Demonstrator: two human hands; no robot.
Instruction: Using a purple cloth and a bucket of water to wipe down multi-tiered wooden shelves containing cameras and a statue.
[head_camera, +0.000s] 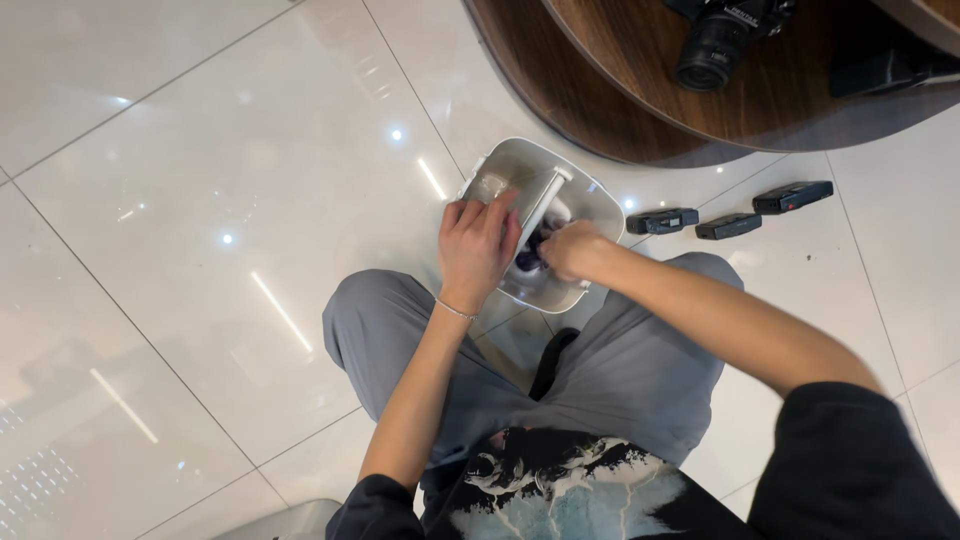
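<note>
The pale grey, rounded plastic bin (515, 175), set on the glossy tiled floor (200, 200) before the knees, is steadied at its rim by the gripping left hand (477, 245), so that the right hand (570, 250), closed on something dark, can reach inside.

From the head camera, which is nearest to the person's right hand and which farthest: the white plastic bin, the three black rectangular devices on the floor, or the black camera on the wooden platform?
1. White plastic bin: right hand reaches inside.
2. Three black rectangular devices: on the floor, to its right.
3. Black camera: on the wooden platform, top of view.
</note>
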